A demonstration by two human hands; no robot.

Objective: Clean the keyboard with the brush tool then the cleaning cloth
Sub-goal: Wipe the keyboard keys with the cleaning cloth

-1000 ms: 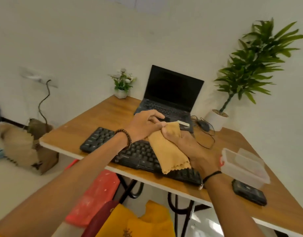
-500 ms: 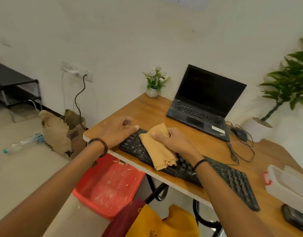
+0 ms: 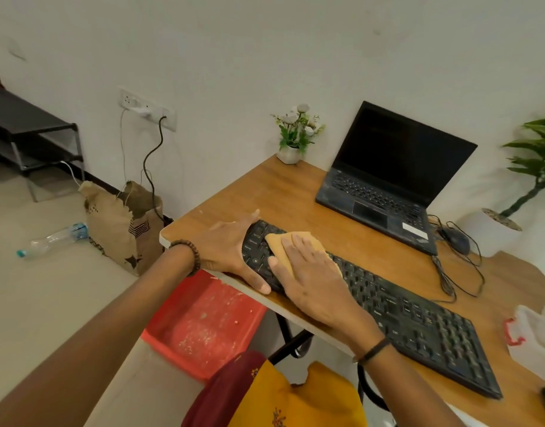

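A long black keyboard (image 3: 412, 325) lies along the front edge of the wooden desk (image 3: 283, 192). On its left end lies a tan cleaning cloth (image 3: 280, 245), mostly covered. My right hand (image 3: 308, 272) lies flat on the cloth with straight fingers and presses it onto the keys. My left hand (image 3: 228, 251) holds the keyboard's left end, thumb along the front edge and fingers at the back corner. No brush tool is in view.
An open black laptop (image 3: 388, 186) stands behind the keyboard, with a mouse (image 3: 456, 240) and its cable to the right. A small flower pot (image 3: 291, 152) sits at the back corner. A clear plastic box (image 3: 532, 337) is at the right edge. A red bin (image 3: 203, 322) stands under the desk.
My right hand has gone from gripping the hanging cloth to laying it flat on the keyboard's left end. My left hand moved from the cloth to the keyboard's left end. The view swung left.
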